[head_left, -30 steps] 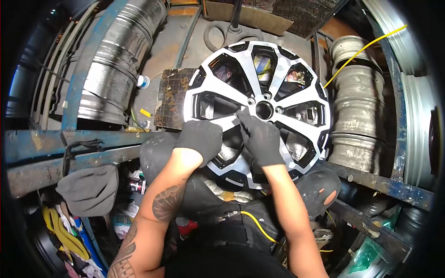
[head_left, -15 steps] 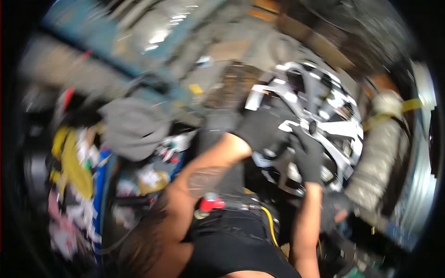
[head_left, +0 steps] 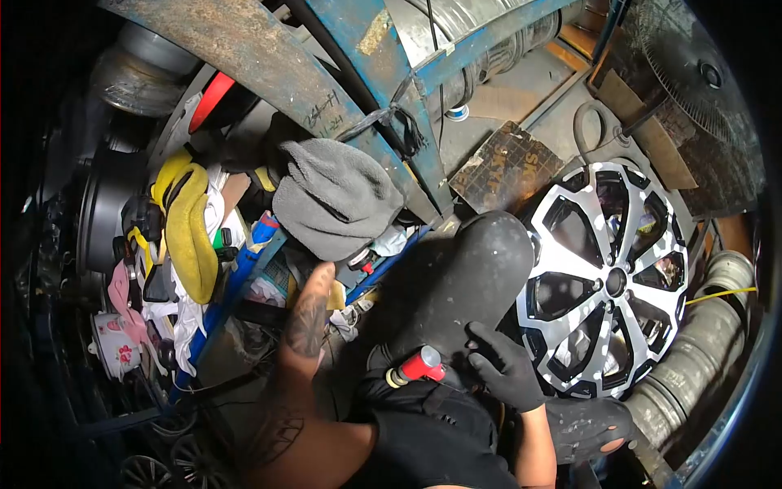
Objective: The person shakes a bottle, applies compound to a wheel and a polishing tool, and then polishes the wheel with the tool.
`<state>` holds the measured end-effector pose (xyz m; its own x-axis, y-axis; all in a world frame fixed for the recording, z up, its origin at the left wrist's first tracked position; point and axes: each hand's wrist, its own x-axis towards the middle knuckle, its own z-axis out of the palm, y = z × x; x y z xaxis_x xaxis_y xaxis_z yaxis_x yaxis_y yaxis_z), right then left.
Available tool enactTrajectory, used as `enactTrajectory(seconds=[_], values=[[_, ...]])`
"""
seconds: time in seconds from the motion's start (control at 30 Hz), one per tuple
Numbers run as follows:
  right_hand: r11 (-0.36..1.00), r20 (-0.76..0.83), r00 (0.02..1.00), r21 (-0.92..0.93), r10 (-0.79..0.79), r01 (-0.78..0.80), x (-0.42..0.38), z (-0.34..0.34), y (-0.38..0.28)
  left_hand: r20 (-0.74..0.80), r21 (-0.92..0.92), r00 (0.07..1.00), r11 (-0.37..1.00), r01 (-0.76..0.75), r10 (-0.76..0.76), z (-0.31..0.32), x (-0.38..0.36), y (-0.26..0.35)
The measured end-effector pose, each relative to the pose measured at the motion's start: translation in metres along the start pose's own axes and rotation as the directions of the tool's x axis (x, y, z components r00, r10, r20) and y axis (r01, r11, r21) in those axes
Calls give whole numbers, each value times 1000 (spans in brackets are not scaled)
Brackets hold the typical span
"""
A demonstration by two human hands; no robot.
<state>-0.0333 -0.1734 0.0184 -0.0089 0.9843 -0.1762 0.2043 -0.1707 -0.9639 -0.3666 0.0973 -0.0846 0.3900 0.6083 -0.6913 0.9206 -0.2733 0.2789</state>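
Note:
A black and silver alloy wheel rim [head_left: 607, 281] stands tilted at the right, beside my bent knee. My right hand [head_left: 505, 367], in a dark grey glove, is over my thigh near the rim's lower left edge. Its fingers are spread and hold nothing. To the left, my tattooed left forearm reaches to a bunched grey cloth [head_left: 338, 200]. My left hand [head_left: 322, 275] shows only at the wrist; its fingers are hidden at the cloth's lower edge. A red-capped tool [head_left: 419, 367] lies at my waist.
A blue metal frame [head_left: 358, 65] crosses the top. Yellow cloth [head_left: 189, 236] and other rags lie heaped at the left. At the right are a silver cylindrical stack [head_left: 692, 342] and a fan [head_left: 705, 77]. A dark printed board [head_left: 513, 167] lies behind my knee.
Both hands have left the wheel rim. My left arm has swung left to the grey cloth, and my right hand has drawn back over my thigh. The view has shifted and sharpened.

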Motion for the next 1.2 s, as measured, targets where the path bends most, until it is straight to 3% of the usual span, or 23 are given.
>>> enactTrajectory(seconds=[0.1,0.2,0.3,0.37,0.4,0.43,0.47,0.53,0.57,0.63,0.67,0.7,0.83,0.9,0.97,1.03,1.13,1.17,1.2], values=[[980,51,995,-178,-87,94,2,1,-6,-88,78,972,971,225,-218,24,18,-53],[914,101,983,-363,-154,181,4,-4,-13,-174,-14,919,934,357,-354,49,33,-81],[792,264,961,-567,-86,226,5,-26,-36,-253,-238,868,897,372,-427,67,50,-109],[725,252,965,-653,-67,221,-1,-39,-38,-263,-591,853,774,226,-450,74,56,-118],[712,239,970,-675,-34,192,-3,-46,-39,-240,-791,868,607,84,-434,85,59,-132],[698,227,974,-697,-6,167,-4,-53,-40,-210,-942,896,326,-79,-390,91,59,-137],[728,218,976,-670,7,145,-5,-58,-41,-178,-982,929,0,-189,-325,99,58,-142],[808,233,971,-561,-52,178,-2,-59,-33,-164,-889,976,-409,-208,-141,112,44,-134],[842,239,968,-503,-79,193,-2,-58,-29,-164,-824,986,-546,-150,-23,121,32,-126],[871,289,948,-423,-132,250,1,-46,-27,-178,-773,980,-604,-195,-89,94,-47,-30],[881,302,939,-383,-162,276,3,-38,-27,-207,-703,978,-694,-152,-4,99,-65,-6],[906,300,938,-324,-175,272,4,-30,-28,-290,-717,900,-696,21,326,103,-68,1],[945,306,923,-152,-234,290,-8,-11,-32,-268,-741,861,-664,103,433,72,-114,134],[996,325,944,-35,-65,81,-13,-26,-50,-275,-824,797,-558,92,538,55,-111,182],[988,278,960,135,30,-70,-21,-45,-42,-275,-851,824,-524,31,496,40,-103,214],[996,-35,998,71,-57,59,-27,-66,-37,-393,-858,796,-496,-137,460,22,-90,249],[975,-374,901,-53,-219,215,-29,-93,-17,-391,-862,676,-505,-32,625,-5,-55,291],[983,-428,895,67,-127,171,-32,-100,-17,-376,-874,650,-486,-13,660,-11,-41,306],[1000,-466,885,-7,-11,9,-37,-114,-24,-361,-885,624,-466,5,693,-19,-29,322]])
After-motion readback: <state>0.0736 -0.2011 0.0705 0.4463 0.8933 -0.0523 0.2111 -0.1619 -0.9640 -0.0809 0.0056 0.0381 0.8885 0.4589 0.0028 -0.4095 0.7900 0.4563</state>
